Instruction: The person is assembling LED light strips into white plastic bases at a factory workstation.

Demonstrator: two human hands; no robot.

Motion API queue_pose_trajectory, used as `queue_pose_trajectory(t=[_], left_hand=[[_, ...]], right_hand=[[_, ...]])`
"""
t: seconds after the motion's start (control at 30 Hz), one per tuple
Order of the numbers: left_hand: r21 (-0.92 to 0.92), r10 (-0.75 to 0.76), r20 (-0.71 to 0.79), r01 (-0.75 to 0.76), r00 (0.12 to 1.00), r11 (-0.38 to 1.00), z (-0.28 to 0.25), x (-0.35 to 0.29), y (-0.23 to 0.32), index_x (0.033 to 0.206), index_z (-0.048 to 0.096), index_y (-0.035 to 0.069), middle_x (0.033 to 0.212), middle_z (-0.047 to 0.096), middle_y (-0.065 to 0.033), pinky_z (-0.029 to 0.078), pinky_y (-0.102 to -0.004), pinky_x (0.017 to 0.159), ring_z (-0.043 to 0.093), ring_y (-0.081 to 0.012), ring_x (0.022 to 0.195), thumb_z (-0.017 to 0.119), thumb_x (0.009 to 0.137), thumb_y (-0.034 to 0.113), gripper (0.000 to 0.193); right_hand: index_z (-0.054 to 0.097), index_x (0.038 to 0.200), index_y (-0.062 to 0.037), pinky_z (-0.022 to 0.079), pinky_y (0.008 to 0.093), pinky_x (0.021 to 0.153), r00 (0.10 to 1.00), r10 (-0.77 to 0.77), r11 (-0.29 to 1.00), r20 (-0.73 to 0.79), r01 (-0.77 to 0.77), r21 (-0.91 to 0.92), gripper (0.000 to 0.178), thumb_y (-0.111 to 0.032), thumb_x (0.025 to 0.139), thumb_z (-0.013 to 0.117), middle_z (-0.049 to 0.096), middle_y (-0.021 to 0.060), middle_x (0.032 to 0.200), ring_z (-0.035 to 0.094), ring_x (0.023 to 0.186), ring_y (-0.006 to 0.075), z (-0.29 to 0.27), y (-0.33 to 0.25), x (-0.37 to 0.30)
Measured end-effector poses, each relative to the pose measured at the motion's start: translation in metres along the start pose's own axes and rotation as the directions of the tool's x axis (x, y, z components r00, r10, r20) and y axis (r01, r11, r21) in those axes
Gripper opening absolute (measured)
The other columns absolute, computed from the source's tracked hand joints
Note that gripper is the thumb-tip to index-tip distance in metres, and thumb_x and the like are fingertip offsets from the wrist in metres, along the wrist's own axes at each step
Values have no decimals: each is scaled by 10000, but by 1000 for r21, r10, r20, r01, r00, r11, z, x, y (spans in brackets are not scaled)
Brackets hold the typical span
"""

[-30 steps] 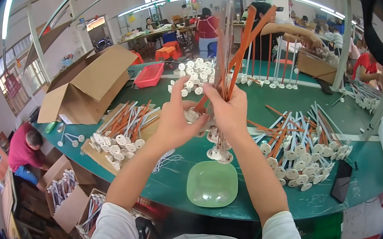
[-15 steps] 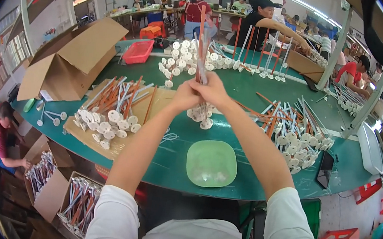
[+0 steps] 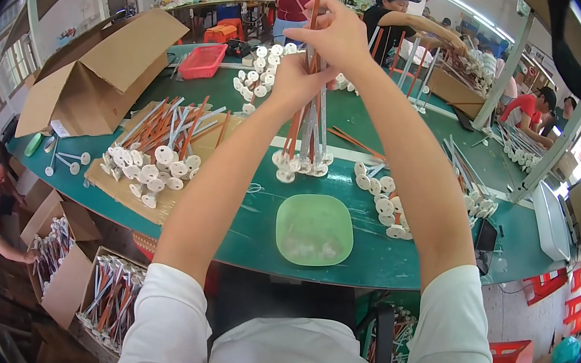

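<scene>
In the middle, over the green table, a bundle of brown and grey rods with round white bases (image 3: pixel 308 130) stands upright. My left hand (image 3: pixel 300 81) is closed around its shafts, below the rod tops. Higher up, my right hand (image 3: pixel 346 39) reaches around the upper ends; its fingers are curved, with the thumb apart from them and a brown rod top showing between. Part of the bundle is hidden behind both hands. In front of it sits a pale green plastic bowl (image 3: pixel 314 229).
Loose rods lie on a cardboard sheet (image 3: pixel 101 173) at left, and more white-based rods (image 3: pixel 389 211) at right, partly behind my arm. An open carton (image 3: pixel 96 98), red basket (image 3: pixel 202 61) and dark phone (image 3: pixel 486 240) are on the table. Co-workers work at left and beyond.
My right hand has moved up from beside my left hand to the rod tops and its fingers have loosened. The view has shifted slightly; more of the bundle's lower part now shows.
</scene>
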State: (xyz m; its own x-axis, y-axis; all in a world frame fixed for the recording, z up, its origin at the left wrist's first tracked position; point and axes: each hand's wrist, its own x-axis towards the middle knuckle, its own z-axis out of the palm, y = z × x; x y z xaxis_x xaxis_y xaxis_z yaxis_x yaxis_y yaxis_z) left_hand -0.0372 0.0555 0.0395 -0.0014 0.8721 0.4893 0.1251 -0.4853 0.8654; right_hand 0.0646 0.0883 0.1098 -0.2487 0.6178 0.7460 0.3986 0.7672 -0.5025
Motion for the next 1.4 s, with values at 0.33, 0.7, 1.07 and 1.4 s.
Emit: queue_pose_trajectory(t=[0.33, 0.7, 1.07, 1.4], left_hand=[[-229, -69, 281, 136, 957, 964, -34, -17, -21, 993, 664, -13, 903, 711, -99, 557, -345, 786, 704, -200, 874, 665, 932, 233, 254], [-299, 41, 340, 67, 940, 952, -47, -24, -21, 1035, 660, -25, 931, 705, -123, 582, -347, 778, 705, -208, 881, 677, 924, 218, 268], [-103, 87, 417, -48, 905, 994, -45, -20, -23, 1047, 676, 5, 946, 711, -102, 563, -322, 789, 704, -173, 865, 685, 912, 223, 257], [-29, 118, 310, -115, 943, 993, -40, -19, -28, 1053, 693, 49, 924, 712, -64, 536, -303, 787, 692, -148, 873, 704, 893, 262, 267]], right_hand=[[584, 1181, -62, 473, 354, 940, 961, 175, 896, 216, -246, 369, 384, -209, 846, 701, 644, 57, 1130, 598, 1083, 173, -39, 52, -89], [602, 1171, -24, 510, 314, 808, 722, 237, 938, 650, -344, 40, 582, -152, 669, 865, 686, 75, 1033, 636, 906, 166, 29, 89, -135], [666, 1009, -13, 521, 332, 773, 723, 272, 900, 635, -425, 99, 387, -148, 685, 827, 690, 66, 912, 659, 824, 167, 35, 93, -137], [707, 906, -28, 524, 315, 760, 758, 212, 918, 617, -371, 141, 248, -145, 699, 779, 705, 69, 842, 666, 776, 168, 39, 109, -136]])
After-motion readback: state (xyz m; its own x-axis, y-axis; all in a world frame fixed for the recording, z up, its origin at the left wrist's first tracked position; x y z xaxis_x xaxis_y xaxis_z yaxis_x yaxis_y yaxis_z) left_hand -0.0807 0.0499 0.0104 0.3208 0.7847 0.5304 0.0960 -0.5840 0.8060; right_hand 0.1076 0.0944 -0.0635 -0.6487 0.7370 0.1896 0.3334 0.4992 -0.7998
